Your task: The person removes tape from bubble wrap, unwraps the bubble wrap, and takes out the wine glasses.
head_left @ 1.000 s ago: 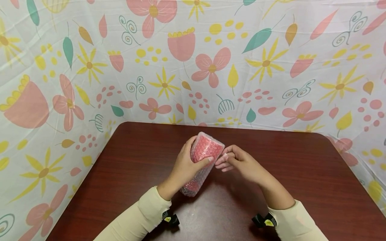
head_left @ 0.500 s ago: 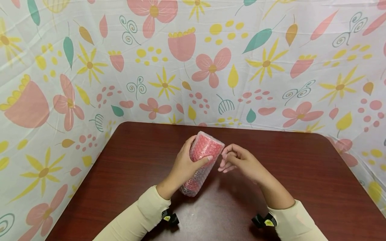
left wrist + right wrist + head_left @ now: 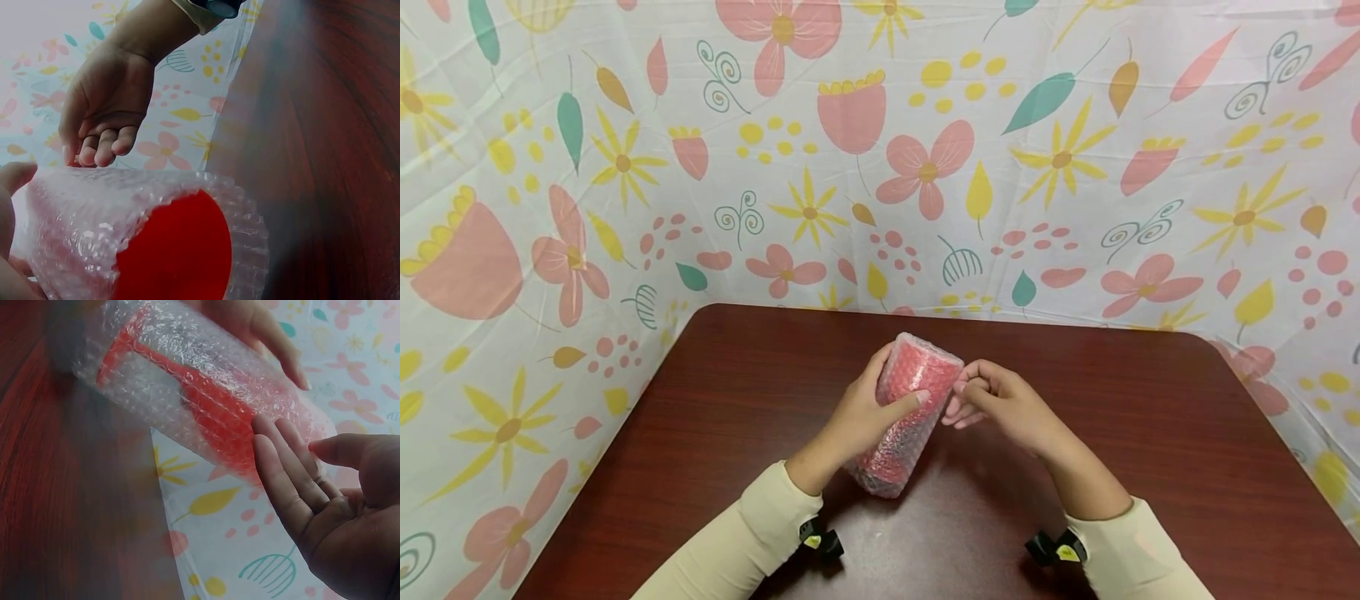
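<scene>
A red stemmed goblet [image 3: 219, 412] lies inside clear bubble wrap [image 3: 919, 367], forming a tilted bundle above the table. My left hand [image 3: 859, 417] grips the bundle from its left side, thumb across the front. At the bundle's upper right edge is my right hand [image 3: 1003, 404], its thumb and index finger meeting as if in a pinch on the wrap. Its other fingers [image 3: 284, 469] are extended beside the wrap in the right wrist view. The goblet's round red end [image 3: 178, 250] faces the left wrist camera. What exactly lies between the right fingertips is too small to see.
A dark reddish-brown table [image 3: 737, 375] extends beneath both hands. White cloth with a floral print [image 3: 880, 192] hangs behind the table and along its left and right sides. Black wrist cameras [image 3: 1056, 548] sit below the light sleeves.
The wrapped goblet has shifted slightly right and down, turning a little in my left hand, and its upper edge now meets the right fingertips. My right hand has barely moved in the last half second.
</scene>
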`<move>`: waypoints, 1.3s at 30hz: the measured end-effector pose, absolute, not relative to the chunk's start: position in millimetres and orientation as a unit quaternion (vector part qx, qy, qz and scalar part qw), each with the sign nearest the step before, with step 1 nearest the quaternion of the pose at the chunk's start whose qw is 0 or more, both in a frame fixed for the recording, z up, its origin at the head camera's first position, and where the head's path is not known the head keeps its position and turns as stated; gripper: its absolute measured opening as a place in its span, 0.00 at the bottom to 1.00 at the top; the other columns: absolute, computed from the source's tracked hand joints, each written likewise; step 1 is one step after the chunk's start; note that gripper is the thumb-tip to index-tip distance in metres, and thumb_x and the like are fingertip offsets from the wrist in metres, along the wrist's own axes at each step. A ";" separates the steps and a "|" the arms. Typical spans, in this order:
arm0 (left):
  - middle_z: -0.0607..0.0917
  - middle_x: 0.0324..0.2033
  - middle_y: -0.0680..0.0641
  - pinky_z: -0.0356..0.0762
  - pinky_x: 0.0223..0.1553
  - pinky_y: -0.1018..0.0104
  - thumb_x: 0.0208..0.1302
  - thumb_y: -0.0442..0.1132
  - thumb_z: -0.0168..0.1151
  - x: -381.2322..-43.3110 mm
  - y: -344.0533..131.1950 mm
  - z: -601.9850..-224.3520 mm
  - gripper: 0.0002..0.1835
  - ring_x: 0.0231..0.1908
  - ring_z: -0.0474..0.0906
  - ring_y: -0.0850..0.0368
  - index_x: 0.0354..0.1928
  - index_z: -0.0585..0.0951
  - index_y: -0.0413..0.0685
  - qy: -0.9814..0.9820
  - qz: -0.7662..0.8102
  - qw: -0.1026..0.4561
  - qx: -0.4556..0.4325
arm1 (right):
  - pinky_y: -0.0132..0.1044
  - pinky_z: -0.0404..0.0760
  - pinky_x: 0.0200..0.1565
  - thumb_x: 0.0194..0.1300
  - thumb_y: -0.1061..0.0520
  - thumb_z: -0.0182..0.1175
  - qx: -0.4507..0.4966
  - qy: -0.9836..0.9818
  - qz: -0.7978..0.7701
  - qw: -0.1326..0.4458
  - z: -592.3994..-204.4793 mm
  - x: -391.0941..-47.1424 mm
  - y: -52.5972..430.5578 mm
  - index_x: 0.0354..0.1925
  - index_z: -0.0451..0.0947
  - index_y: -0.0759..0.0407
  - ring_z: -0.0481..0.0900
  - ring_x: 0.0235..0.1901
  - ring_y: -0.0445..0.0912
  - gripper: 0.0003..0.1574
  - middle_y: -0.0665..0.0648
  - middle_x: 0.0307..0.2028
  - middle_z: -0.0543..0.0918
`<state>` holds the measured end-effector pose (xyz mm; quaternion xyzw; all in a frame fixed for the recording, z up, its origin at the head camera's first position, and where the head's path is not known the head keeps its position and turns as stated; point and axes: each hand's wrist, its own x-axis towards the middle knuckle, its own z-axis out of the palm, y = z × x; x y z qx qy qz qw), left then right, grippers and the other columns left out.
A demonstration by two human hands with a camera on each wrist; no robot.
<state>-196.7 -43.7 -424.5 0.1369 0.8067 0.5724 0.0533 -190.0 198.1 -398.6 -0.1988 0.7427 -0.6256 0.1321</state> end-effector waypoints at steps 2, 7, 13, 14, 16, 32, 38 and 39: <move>0.76 0.65 0.49 0.82 0.50 0.52 0.60 0.61 0.69 -197.0 -44.1 -423.9 0.44 0.54 0.80 0.50 0.75 0.57 0.79 0.806 0.575 0.049 0.131 | 0.50 0.88 0.41 0.79 0.61 0.46 -0.201 0.745 -0.622 0.135 -397.6 -189.6 198.9 0.50 0.68 0.74 0.90 0.35 0.53 0.14 0.73 0.37 0.85; 0.76 0.64 0.52 0.81 0.52 0.53 0.59 0.61 0.71 -197.0 -43.8 -423.0 0.43 0.55 0.79 0.52 0.73 0.62 0.73 0.807 0.576 0.015 0.126 | 0.50 0.87 0.45 0.80 0.61 0.45 -0.221 0.741 -0.618 0.143 -398.0 -189.3 200.4 0.54 0.66 0.75 0.90 0.39 0.49 0.16 0.75 0.42 0.85; 0.76 0.63 0.53 0.80 0.54 0.52 0.57 0.61 0.72 -196.5 -43.0 -423.4 0.44 0.56 0.78 0.54 0.73 0.63 0.69 0.814 0.567 -0.019 0.124 | 0.54 0.85 0.48 0.81 0.62 0.44 -0.240 0.731 -0.624 0.135 -400.7 -188.9 197.8 0.56 0.62 0.77 0.89 0.44 0.50 0.17 0.79 0.47 0.83; 0.76 0.63 0.53 0.80 0.54 0.52 0.57 0.61 0.73 -196.4 -43.0 -423.4 0.44 0.56 0.77 0.54 0.73 0.63 0.69 0.815 0.566 -0.022 0.122 | 0.54 0.85 0.48 0.81 0.62 0.44 -0.242 0.731 -0.624 0.132 -400.9 -188.7 197.2 0.55 0.62 0.76 0.89 0.45 0.51 0.16 0.79 0.48 0.83; 0.76 0.63 0.53 0.79 0.55 0.51 0.56 0.61 0.73 -195.9 -42.9 -423.3 0.44 0.56 0.77 0.55 0.73 0.64 0.68 0.818 0.563 -0.024 0.117 | 0.54 0.86 0.47 0.80 0.63 0.44 -0.243 0.732 -0.624 0.126 -401.0 -188.4 196.6 0.54 0.61 0.76 0.89 0.45 0.53 0.14 0.79 0.48 0.83; 0.77 0.61 0.54 0.81 0.52 0.54 0.56 0.62 0.73 -195.7 -43.1 -422.6 0.43 0.54 0.78 0.56 0.73 0.64 0.72 0.817 0.564 -0.017 0.120 | 0.55 0.87 0.38 0.78 0.60 0.50 -0.194 0.742 -0.628 0.134 -396.6 -187.9 198.2 0.49 0.68 0.70 0.88 0.34 0.60 0.12 0.69 0.33 0.84; 0.76 0.62 0.54 0.81 0.52 0.54 0.56 0.64 0.72 -194.2 -42.8 -422.8 0.43 0.54 0.77 0.55 0.73 0.63 0.74 0.819 0.562 0.003 0.120 | 0.53 0.87 0.37 0.78 0.59 0.52 -0.195 0.749 -0.620 0.128 -396.9 -188.1 197.4 0.46 0.68 0.71 0.89 0.32 0.56 0.13 0.70 0.33 0.84; 0.76 0.62 0.54 0.81 0.52 0.54 0.56 0.64 0.72 -194.4 -42.9 -423.2 0.43 0.54 0.78 0.55 0.73 0.63 0.73 0.818 0.562 0.005 0.122 | 0.53 0.87 0.37 0.78 0.59 0.52 -0.197 0.749 -0.619 0.128 -397.2 -188.2 197.4 0.46 0.68 0.72 0.89 0.32 0.55 0.13 0.71 0.33 0.84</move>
